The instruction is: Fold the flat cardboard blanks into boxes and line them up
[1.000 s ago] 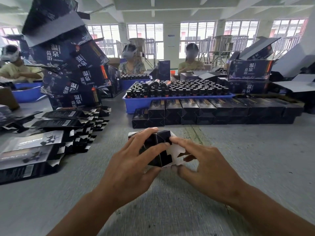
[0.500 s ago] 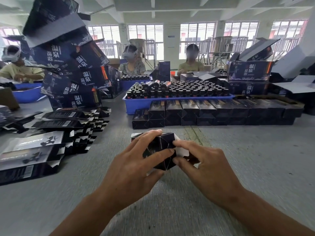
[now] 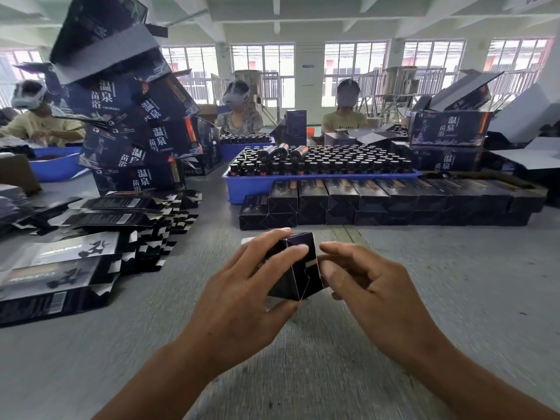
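Observation:
A small dark cardboard box is held end-on above the grey table, its end flaps folded shut. My left hand wraps around its left side, fingers over the top and thumb underneath. My right hand presses its fingertips against the box's right edge. Folded dark boxes stand in a double-stacked row along the table beyond my hands. Flat blanks lie fanned out in piles at the left.
A blue tray full of small dark bottles sits behind the row. Large printed cartons are stacked high at the left, more at the right. Three people sit across the table. Bare grey tabletop lies to the right.
The white end flaps that stuck out on the right have been folded in. The box now shows a closed end, and my right fingers rest against its edge.

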